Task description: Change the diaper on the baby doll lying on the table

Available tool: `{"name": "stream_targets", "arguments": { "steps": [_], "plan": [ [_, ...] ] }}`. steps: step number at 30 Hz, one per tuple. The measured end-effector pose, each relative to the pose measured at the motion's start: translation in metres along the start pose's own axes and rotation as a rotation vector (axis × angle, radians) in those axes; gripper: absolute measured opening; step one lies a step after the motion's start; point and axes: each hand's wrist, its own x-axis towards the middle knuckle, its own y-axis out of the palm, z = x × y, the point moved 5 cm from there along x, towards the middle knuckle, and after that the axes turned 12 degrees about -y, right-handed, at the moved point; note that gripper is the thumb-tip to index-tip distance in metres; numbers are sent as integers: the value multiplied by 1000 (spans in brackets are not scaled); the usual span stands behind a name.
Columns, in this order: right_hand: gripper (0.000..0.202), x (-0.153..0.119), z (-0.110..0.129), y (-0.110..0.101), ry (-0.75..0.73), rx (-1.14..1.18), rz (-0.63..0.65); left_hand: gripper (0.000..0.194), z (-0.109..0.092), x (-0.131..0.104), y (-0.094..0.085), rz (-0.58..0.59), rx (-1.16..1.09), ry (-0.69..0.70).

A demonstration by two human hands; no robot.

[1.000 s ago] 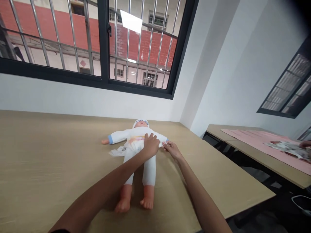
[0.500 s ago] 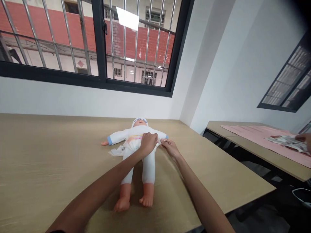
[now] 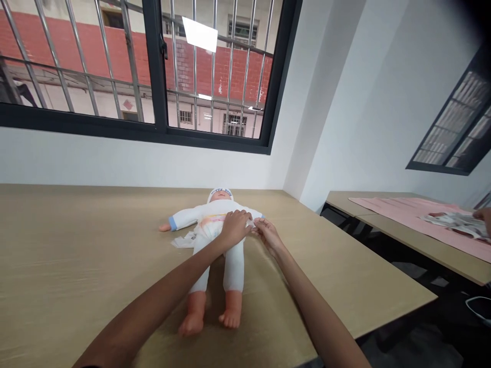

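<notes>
A baby doll (image 3: 233, 268) in a white suit with blue cuffs and a printed white cap lies on its back, feet towards me. A white diaper (image 3: 206, 228) with a coloured band is around its waist, and one loose side wing spreads on the table at the left. My left hand (image 3: 235, 228) lies over the diaper's front near the right-hand hip, fingers curled on its edge. Close beside it, my right hand (image 3: 267, 234) pinches the diaper's side wing between thumb and fingers. My fingers partly hide the tab there.
The doll lies on a wooden table (image 3: 95, 276) against a white wall below a barred window (image 3: 161, 134). At the right, across a gap, stands another table with a pink cloth (image 3: 399, 217) and patterned fabric (image 3: 454, 225). Another person's hand (image 3: 484, 217) is at that fabric.
My hands stay at the same hip; the fingers have shifted only slightly on the diaper. The other person's hand at the right has moved a little. The view has tilted slightly.
</notes>
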Motion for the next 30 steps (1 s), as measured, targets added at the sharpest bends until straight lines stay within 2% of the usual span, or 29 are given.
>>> {"name": "stream_targets", "arguments": {
  "steps": [4,9,16,21,30],
  "plan": [
    [32,0,1,1,2,33,-9,10,4,2,4,16,-24,-29],
    [37,2,0,-3,-2,58,-46,11,5,2,3,14,-27,-54],
    [37,-3,5,5,-28,73,12,9,5,3,2,34,-102,-39],
    [40,-2,5,5,-41,48,-19,10,8,5,4,28,-120,-87],
    [37,2,-2,-6,-31,38,-67,10,11,9,6,113,-233,-26]
  ]
}}
